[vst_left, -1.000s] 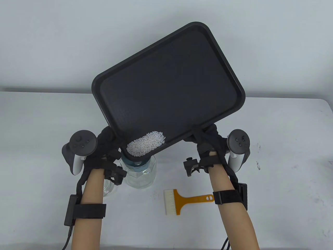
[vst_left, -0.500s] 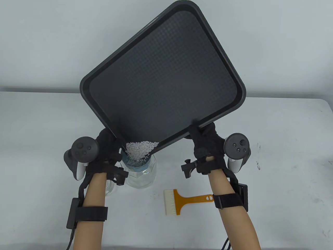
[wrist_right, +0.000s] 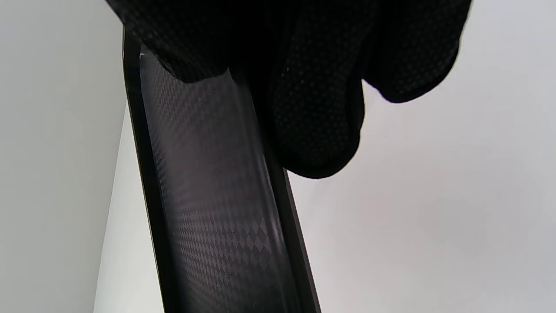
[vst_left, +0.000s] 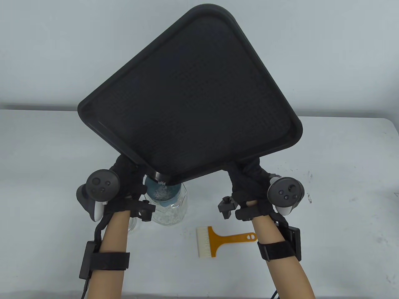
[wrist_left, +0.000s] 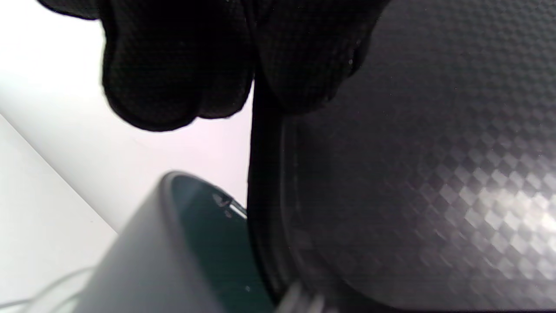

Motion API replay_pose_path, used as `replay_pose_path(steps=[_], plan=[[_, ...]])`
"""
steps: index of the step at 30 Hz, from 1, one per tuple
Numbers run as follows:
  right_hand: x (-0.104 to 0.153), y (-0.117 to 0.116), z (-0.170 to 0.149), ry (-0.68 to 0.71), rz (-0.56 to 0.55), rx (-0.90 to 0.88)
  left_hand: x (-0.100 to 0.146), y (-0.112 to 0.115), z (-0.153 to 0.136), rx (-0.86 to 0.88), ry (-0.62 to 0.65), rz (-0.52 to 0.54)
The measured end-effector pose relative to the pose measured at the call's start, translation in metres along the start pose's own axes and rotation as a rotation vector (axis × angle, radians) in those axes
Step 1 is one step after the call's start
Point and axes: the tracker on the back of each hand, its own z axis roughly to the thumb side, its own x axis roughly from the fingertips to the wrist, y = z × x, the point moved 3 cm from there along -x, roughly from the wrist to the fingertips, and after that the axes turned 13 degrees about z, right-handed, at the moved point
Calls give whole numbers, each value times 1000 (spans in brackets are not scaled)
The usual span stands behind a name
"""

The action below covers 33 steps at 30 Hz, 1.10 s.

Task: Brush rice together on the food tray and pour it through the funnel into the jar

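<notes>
**Table view: tray tipped, rice running into funnel**

Table view shows tray (vst_left: 193, 93) lifted off table (vst_left: 343, 174) and tilted steeply, one corner pointing down over funnel (vst_left: 165, 191). Gripped on both near edges: left hand (vst_left: 127, 174) on the left edge close to the low corner, right hand (vst_left: 249, 177) on the right edge, fingers of each curled round the rim. Tracker strapped on the back of each hand. Tray's textured face turned toward the camera and dark all over; only a few grains of rice (vst_left: 162, 183) visible at the low corner, falling into the blue funnel. Funnel seated in the mouth of jar (vst_left: 170, 211); white grains visible through the glass near the jar's bottom. Second clear glass thing just left of the jar, mostly hidden behind the left forearm; cannot tell what it is. Brush (vst_left: 218, 241) lying flat on the table near the right forearm, bristles to the left, yellow handle to the right, touched by neither hand.

Left wrist view: gloved fingers (wrist_left: 169, 74) clamped over the tray rim, funnel's edge just beside the tray below them.

Right wrist view: gloved fingers (wrist_right: 312, 108) wrapped over the rim, tray seen almost edge-on.
</notes>
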Motion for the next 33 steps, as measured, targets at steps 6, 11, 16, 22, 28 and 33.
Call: replay_pose_path(steps=[6, 11, 16, 22, 28, 33], plan=[[8, 7, -10, -73, -28, -93, 3, -5, 12, -2, 32, 2], [28, 18, -30, -125, -78, -210, 8, -11, 27, 19, 90, -43], [56, 31, -52, -197, -154, -328, 19, -8, 45, 52, 180, -74], [96, 46, -88, -356, -193, -528, 31, 2, 55, 65, 218, -124], [130, 71, -121, -469, -268, -558, 37, -11, 26, 26, 170, -50], [151, 88, -141, -548, -346, -482, 45, -19, -16, 2, 79, -9]])
